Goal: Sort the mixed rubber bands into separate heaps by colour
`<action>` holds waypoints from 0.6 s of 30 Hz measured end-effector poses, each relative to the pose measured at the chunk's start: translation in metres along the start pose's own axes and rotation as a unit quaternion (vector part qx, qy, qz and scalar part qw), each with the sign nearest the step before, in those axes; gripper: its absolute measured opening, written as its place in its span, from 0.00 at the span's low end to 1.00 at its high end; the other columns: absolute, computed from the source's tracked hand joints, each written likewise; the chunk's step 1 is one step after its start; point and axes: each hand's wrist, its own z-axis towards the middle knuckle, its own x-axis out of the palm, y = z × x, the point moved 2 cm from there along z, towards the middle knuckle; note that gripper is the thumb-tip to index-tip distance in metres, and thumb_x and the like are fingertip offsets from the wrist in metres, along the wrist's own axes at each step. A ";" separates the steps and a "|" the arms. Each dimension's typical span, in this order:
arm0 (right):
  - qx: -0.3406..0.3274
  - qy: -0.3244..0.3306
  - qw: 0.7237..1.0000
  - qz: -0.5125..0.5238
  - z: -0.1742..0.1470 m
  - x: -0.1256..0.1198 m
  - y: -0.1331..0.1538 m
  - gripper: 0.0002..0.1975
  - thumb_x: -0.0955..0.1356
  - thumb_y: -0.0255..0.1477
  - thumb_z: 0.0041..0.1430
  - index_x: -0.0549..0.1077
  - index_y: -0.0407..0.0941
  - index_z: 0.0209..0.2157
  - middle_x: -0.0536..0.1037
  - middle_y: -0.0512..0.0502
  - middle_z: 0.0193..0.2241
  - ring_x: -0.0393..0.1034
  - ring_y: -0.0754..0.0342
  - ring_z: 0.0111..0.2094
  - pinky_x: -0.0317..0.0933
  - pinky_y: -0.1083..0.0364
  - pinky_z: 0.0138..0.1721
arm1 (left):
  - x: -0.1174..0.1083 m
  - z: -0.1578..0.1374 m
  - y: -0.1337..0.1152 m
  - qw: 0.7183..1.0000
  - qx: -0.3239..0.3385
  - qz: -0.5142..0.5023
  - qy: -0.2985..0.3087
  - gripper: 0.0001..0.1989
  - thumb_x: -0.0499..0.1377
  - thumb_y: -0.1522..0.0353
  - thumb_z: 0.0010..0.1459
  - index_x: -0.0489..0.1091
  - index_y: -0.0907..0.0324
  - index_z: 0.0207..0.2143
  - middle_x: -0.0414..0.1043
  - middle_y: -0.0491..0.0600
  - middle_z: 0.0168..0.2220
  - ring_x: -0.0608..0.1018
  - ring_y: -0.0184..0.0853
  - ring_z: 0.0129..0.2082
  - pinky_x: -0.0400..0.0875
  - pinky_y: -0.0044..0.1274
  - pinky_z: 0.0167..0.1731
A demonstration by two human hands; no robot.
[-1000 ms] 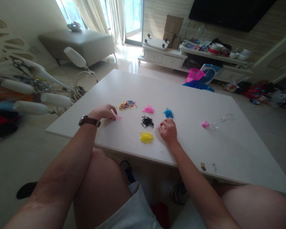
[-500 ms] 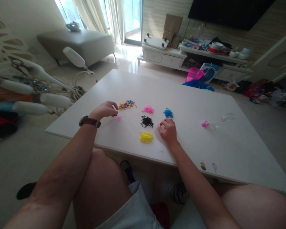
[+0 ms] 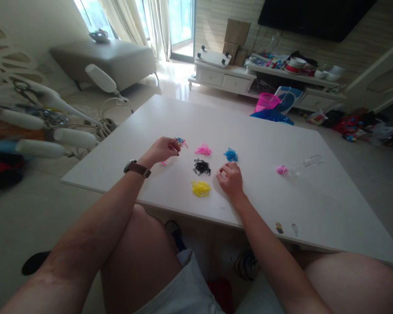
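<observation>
My left hand [image 3: 167,149], with a watch on its wrist, is held over the mixed-colour pile [image 3: 182,142] of small loop-shaped pieces, covering part of it. Its thumb and fingers are pinched together; a tiny dark spot shows at the tips, too small to name. Under that hand a few pink pieces [image 3: 163,163] lie on the table. My right hand [image 3: 231,178] rests curled on the tabletop, just in front of the blue pile [image 3: 231,154]; what its fingers hold, if anything, is hidden. Between the hands lie a pink pile [image 3: 203,149], a black pile [image 3: 202,166] and a yellow pile [image 3: 201,189].
On the white table [image 3: 249,135], a pink object [image 3: 281,170] lies at right beside a clear plastic piece [image 3: 312,161]. Near the front edge are a small yellow figure [image 3: 279,227] and a pale oval piece [image 3: 294,230]. A white lamp [image 3: 100,78] stands left of the table.
My left hand has moved right, from the left side of the mixed pile to over it, and now hides more of it. My right hand has stayed in place.
</observation>
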 end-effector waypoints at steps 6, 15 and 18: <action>0.000 -0.004 1.000 0.006 -0.001 0.001 0.000 0.09 0.67 0.26 0.60 0.70 0.48 0.26 0.73 0.46 0.31 0.65 0.46 0.41 0.60 0.47 0.45 | 0.033 0.011 -0.005 0.997 0.023 -0.073 -0.022 0.08 0.67 0.67 0.43 0.76 0.60 0.27 0.80 0.52 0.31 0.82 0.41 0.35 0.75 0.28 0.37; -0.009 -0.007 1.000 -0.003 -0.001 0.001 0.000 0.10 0.68 0.26 0.60 0.69 0.48 0.25 0.74 0.46 0.31 0.66 0.46 0.40 0.60 0.48 0.44 | 0.068 0.033 -0.009 0.986 0.014 -0.108 -0.123 0.08 0.69 0.67 0.45 0.78 0.61 0.29 0.80 0.54 0.31 0.81 0.39 0.33 0.72 0.27 0.35; -0.009 -0.004 1.000 -0.001 -0.001 0.001 0.000 0.09 0.68 0.26 0.60 0.69 0.48 0.25 0.74 0.46 0.31 0.65 0.46 0.41 0.60 0.47 0.44 | 0.076 0.039 -0.007 0.983 0.014 -0.128 -0.133 0.09 0.69 0.65 0.46 0.77 0.61 0.29 0.80 0.53 0.30 0.80 0.37 0.31 0.71 0.27 0.34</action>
